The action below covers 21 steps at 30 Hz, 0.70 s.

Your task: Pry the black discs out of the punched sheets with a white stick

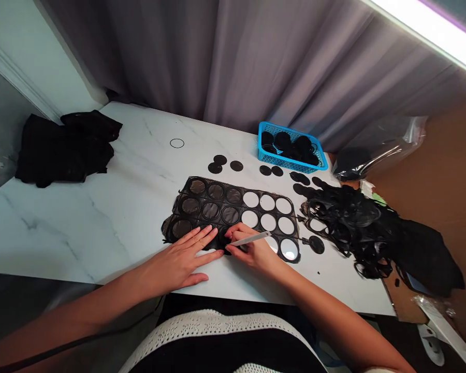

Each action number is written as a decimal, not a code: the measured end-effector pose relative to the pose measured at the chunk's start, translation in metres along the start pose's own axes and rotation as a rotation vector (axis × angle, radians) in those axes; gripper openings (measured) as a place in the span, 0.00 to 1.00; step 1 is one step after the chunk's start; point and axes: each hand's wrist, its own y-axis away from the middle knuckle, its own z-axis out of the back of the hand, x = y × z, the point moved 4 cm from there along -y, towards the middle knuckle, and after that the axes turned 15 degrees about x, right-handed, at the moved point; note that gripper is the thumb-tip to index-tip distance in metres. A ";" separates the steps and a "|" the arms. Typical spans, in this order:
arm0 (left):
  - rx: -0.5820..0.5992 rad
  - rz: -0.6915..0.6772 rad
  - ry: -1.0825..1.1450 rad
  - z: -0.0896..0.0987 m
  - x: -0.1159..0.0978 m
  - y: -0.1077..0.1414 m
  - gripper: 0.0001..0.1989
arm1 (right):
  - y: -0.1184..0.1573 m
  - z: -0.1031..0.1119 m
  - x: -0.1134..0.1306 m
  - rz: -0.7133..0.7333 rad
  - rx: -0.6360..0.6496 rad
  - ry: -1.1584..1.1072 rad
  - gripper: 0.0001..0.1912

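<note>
The left hand point(188, 254), its grip spread and holding nothing, rests fingers on a round-celled black sheet point(239, 206) near the front edge of the bench point(135, 217); the sheet looks light, thin and bendy, best held by its rim. The right hand point(258, 254) has its grip wrapped around a slim pale tool point(256, 238). Black scraps point(357, 217) heap by the right edge.

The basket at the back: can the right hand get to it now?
Probably yes, with a stretch: only the flat sheet and some discs lie between the right hand and the basket, though the tool it holds may hinder grasping.
</note>
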 end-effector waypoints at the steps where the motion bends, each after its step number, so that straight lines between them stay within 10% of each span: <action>1: -0.004 0.000 0.000 0.000 0.000 0.000 0.32 | 0.000 0.000 0.000 0.000 0.000 0.015 0.11; 21: -0.019 0.003 0.025 -0.002 0.000 0.000 0.32 | 0.001 0.001 0.004 0.016 -0.029 -0.017 0.09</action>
